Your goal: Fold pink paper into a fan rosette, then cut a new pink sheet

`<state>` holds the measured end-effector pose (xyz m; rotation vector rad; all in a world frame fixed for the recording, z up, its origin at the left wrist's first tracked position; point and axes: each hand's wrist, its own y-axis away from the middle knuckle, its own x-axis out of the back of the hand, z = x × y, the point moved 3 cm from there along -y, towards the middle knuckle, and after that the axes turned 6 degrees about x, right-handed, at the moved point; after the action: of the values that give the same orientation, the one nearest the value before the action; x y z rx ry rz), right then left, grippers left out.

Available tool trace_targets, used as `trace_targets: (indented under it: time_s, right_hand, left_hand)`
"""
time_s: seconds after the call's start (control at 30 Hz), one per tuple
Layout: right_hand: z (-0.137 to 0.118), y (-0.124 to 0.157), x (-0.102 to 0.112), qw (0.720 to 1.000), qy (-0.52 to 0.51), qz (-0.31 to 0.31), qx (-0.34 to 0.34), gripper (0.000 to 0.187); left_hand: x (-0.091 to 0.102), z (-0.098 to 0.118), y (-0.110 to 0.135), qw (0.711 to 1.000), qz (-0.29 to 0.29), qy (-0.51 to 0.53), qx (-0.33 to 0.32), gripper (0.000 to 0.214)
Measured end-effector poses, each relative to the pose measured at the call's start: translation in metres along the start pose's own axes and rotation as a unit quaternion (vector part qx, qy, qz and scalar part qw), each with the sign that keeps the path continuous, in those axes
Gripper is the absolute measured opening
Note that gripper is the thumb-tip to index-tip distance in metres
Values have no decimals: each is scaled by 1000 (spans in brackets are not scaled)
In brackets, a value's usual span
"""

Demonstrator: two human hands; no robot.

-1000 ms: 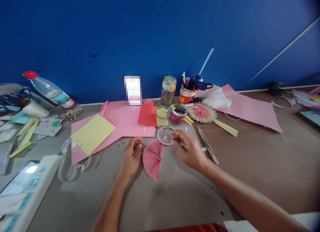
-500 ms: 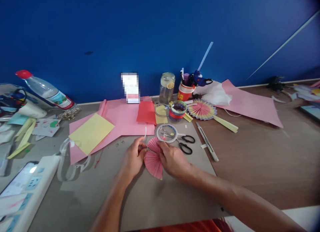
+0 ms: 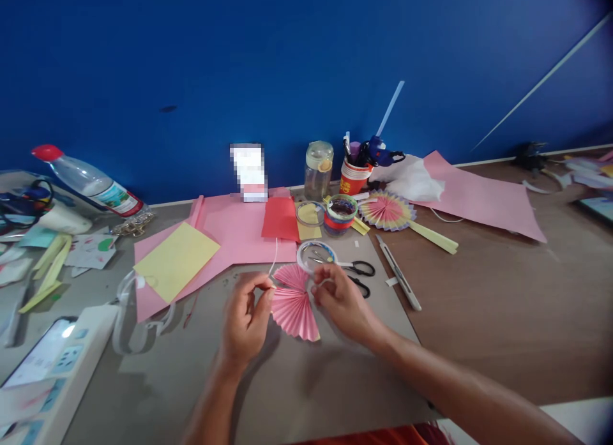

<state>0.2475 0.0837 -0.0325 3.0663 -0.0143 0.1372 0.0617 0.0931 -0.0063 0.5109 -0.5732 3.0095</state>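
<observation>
At centre, left hand (image 3: 246, 317) pinching pink fan (image 3: 294, 312), right hand (image 3: 343, 299) half-curled

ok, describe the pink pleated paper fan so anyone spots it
Below the blue wall, find the grey work surface. The pink pleated paper fan is between the person's left hand and right hand. Unlike the round pink-and-yellow paper fan farther right, it is nearly all pink.

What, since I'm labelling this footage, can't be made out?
All head view:
Standing phone: screen text, pixelated.
Scissors: part of the lower handle, behind the right hand.
Pink fan: part of its left edge, behind the left hand.
Power strip: near end, cut off by bottom edge.
</observation>
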Motion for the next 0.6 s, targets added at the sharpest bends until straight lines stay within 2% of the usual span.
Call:
trace_targets:
  time_s: [0.07,0.13,0.2,0.27,0.37,0.43,0.6]
  right_hand:
    - [-1,3,-2,993,-68,-78,-65,19]
    - [-2,6,-6,969,-157,-140,-130,31]
    - [-3,6,-9,938,-261,-154,-171,34]
    - [-5,4,-10,909,-335,-158,-190,31]
    - [-5,-1,-11,893,-370,-176,-189,29]
    - [-4,-6,-10,902,-363,-170,-159,29]
    - [1,-19,-3,967,-227,-112,5,25]
  left_hand:
    - [2,7,2,999,12,2,-42,32]
    - [2,14,3,996,6,6,-84,36]
    - [0,19,3,994,-7,16,-110,38]
    - [0,21,3,993,-20,31,-109,39]
    - [0,18,3,996,-27,58,-64,37]
    - [1,14,3,996,-19,82,-19,35]
    - [2,7,-1,989,20,117,88,26]
